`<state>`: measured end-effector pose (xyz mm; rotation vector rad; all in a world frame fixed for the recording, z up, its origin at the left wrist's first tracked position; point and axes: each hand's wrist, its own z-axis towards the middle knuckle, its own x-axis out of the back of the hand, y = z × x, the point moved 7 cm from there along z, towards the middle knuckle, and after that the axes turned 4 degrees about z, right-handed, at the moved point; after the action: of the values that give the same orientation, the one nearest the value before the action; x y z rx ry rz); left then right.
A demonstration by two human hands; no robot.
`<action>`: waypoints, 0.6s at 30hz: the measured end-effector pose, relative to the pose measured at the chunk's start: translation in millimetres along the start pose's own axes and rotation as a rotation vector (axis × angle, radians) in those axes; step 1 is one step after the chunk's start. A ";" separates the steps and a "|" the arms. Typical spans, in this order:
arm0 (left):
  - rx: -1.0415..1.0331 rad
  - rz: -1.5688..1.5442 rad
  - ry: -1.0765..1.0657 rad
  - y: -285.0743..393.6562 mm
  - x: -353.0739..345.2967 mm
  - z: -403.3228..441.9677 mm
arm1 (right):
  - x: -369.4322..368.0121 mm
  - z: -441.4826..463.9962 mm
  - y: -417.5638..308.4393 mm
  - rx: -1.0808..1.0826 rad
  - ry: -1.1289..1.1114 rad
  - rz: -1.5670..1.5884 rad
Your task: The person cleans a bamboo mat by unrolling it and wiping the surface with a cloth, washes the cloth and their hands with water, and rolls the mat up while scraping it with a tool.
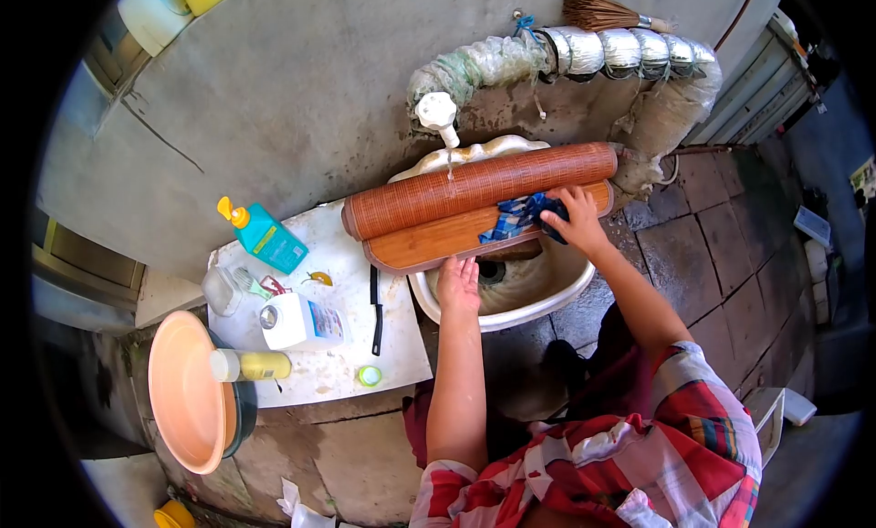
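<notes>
A reddish-brown slatted mat (484, 187), partly rolled, lies across a white sink (570, 302) under a tap (437, 114) with water running from it. My right hand (575, 216) is closed on a dark blue checked cloth (516, 216) and presses it on the smooth brown strip of the mat, towards its right end. At the mat's near edge, my left hand (458, 286) is turned palm up, its fingers at the edge as it holds the mat from below. Part of the left fingers is hidden.
To the left, a white board (315, 382) bears a teal pump bottle (266, 237), a white jug (301, 322), a black-handled knife (376, 313) and a yellow bottle (251, 365). A peach basin (187, 391) stands beside it. A wrapped pipe (584, 53) with a brush (611, 12) is behind the sink.
</notes>
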<state>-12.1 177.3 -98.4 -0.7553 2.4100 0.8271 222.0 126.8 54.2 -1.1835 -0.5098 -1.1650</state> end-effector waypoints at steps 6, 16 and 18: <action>-0.004 0.018 -0.020 -3.3 -0.6 -1.7 | -33.8 -11.0 8.2 -0.309 0.165 -0.163; -0.188 -0.270 -0.293 28.3 -31.7 -28.7 | -115.5 16.3 -172.5 0.108 0.042 0.222; -0.340 -0.367 -0.411 52.6 -32.6 -33.6 | -123.0 20.6 -196.3 0.199 -0.017 0.272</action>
<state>-29.9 201.0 -34.6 -1.0038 1.7248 1.1220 5.3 210.8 47.4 -1.0537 -0.4504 -0.8516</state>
